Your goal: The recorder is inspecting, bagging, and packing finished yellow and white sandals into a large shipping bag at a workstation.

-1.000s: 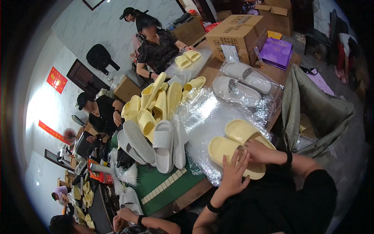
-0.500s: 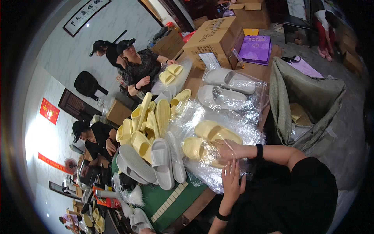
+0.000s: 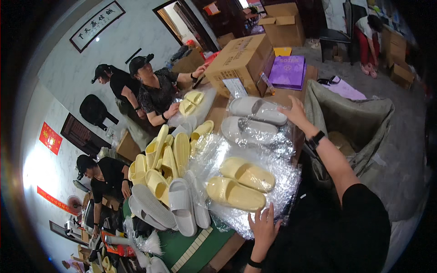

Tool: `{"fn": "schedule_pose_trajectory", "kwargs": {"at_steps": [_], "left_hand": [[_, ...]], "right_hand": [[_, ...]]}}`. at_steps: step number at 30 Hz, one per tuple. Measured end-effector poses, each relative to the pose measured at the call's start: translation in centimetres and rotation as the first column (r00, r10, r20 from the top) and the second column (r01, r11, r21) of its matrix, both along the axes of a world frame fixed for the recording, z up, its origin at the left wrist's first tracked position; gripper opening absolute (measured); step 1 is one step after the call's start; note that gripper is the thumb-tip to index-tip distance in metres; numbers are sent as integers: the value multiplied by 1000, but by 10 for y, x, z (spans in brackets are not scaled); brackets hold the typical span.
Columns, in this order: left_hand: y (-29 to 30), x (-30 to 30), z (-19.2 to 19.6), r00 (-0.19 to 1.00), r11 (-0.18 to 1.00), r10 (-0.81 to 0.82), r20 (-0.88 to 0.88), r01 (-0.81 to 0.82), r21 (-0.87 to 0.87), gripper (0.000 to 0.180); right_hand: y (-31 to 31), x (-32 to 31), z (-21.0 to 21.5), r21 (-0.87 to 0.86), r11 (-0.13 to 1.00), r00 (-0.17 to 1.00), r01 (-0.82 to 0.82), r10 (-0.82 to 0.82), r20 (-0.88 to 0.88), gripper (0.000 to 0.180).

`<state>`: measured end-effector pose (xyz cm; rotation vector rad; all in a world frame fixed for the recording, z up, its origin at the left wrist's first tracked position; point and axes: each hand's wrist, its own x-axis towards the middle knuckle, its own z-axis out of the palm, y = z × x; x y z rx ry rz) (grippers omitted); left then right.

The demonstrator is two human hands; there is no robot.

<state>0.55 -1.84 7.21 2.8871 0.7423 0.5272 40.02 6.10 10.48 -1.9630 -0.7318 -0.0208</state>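
A pair of yellow slide slippers (image 3: 236,193) lies side by side on a stack of shiny clear plastic bags (image 3: 213,157) in front of me. Just below their near end, my left hand (image 3: 264,227) rests at the edge of the plastic with its fingers spread, holding nothing. My right hand (image 3: 295,113) reaches away over the table's right side, fingers apart. It is at the end of a grey slipper pair (image 3: 243,107) packed in clear plastic; whether it touches the bag I cannot tell.
To the left are heaped loose yellow slippers (image 3: 181,152) and grey slippers (image 3: 182,204). A cardboard carton (image 3: 241,63) and purple packages (image 3: 287,73) stand at the back. An open grey sack (image 3: 350,154) is on the right. Co-workers sit across the table, one beside bagged yellow slippers (image 3: 191,102).
My right hand has left the yellow slippers and swung up to the bagged grey pair. The left hand has drawn back slightly from the slippers. A co-worker's arm now reaches toward the carton.
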Motion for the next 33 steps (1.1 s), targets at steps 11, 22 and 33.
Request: {"fn": "schedule_pose_trajectory", "kwargs": {"at_steps": [11, 22, 33], "left_hand": [[7, -30, -80, 982, 989, 141, -124, -134, 62, 56], [11, -16, -79, 980, 983, 185, 71, -184, -21, 23], [35, 5, -7, 899, 833, 293, 324, -74, -548, 37]], "right_hand": [[40, 10, -72, 285, 843, 761, -456, 536, -365, 72], [38, 4, -27, 460, 888, 993, -6, 57, -98, 27], [-52, -165, 79, -288, 620, 140, -730, 548, 825, 31]]}}
